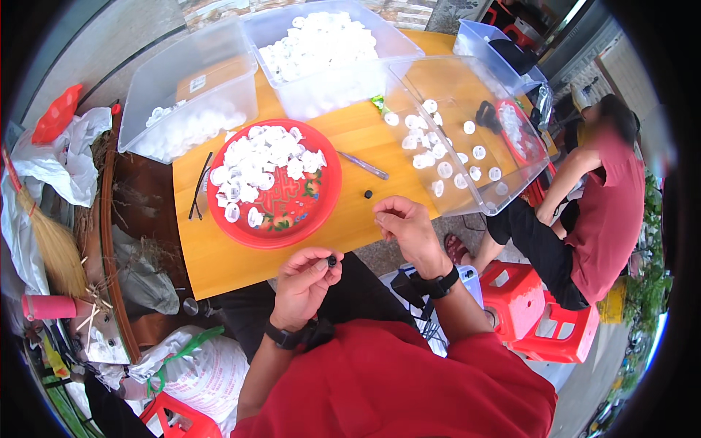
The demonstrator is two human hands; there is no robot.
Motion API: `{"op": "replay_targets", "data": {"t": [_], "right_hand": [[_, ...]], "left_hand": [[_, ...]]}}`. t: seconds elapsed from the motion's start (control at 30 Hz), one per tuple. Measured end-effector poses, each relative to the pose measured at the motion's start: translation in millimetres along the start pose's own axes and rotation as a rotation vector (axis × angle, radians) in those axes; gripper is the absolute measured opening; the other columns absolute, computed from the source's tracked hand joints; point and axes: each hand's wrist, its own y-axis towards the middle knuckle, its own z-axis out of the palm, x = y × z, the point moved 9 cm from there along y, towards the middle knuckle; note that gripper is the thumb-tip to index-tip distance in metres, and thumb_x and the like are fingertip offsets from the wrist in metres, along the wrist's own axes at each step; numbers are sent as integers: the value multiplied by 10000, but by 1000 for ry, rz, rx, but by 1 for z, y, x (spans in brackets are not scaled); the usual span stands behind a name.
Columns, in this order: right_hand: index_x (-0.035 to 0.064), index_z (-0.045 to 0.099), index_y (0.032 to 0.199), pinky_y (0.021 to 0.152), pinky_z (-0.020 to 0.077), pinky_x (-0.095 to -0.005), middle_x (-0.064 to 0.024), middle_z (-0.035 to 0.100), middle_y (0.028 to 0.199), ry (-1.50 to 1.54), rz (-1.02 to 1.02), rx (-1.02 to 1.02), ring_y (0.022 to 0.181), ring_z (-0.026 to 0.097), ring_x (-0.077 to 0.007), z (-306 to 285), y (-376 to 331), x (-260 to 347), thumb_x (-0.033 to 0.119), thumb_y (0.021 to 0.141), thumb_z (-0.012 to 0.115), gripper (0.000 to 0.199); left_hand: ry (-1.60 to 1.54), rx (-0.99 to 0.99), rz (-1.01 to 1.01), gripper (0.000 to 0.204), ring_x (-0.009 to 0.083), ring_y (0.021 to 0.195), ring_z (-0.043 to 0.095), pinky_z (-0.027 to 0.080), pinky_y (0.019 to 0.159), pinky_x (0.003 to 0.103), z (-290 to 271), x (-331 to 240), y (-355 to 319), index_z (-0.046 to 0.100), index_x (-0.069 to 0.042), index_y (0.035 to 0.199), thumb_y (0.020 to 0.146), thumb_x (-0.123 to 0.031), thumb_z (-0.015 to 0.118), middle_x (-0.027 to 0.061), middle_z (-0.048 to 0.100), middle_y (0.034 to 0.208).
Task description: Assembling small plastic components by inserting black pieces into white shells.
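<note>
Two hands at a wooden surface (350, 131), working with small parts.

The left hand (303, 281) pinches a small black piece (332, 260) between thumb and fingertips just off the near edge; the right hand (409, 226) is loosely curled, fingertips together (whether it holds anything, I cannot tell). A red plate (321, 212) of white caps (263, 164) sits just beyond, and another black piece (369, 194) lies beside it.

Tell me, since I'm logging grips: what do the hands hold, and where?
The left hand pinches a small black part by its sides at the fingertips. Whether the right hand holds anything cannot be told.
</note>
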Motion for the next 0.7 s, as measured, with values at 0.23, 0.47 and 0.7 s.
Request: {"op": "replay_targets", "data": {"t": [0.23, 0.47, 0.7], "right_hand": [[-14, 591, 911, 543, 446, -214, -68, 609, 765, 379, 114, 194, 615, 560, -110, 32, -13, -12, 25, 821, 580, 98], [-3, 594, 907, 564, 444, -196, -22, 603, 791, 14, -120, 176, 651, 546, -76, 57, -40, 20, 5, 833, 560, 82], [-21, 577, 876, 576, 465, -242, -95, 541, 831, -192, -522, 156, 671, 581, -145, 78, -64, 57, -98, 793, 526, 124]], "left_hand": [[1, -2, 14, 172, 181, 859, 578, 477, 761, 290, 4, 3, 3, 571, -10, 1015, 860, 21, 502, 164, 577, 1044], [-2, 54, 60, 191, 178, 875, 572, 478, 758, 281, 3, -2, 0, 553, -3, 1041, 856, 15, 510, 159, 575, 1044], [0, 72, 58, 201, 176, 852, 585, 489, 742, 274, 7, -3, -4, 536, 10, 1056, 857, 12, 513, 135, 590, 992]]}}
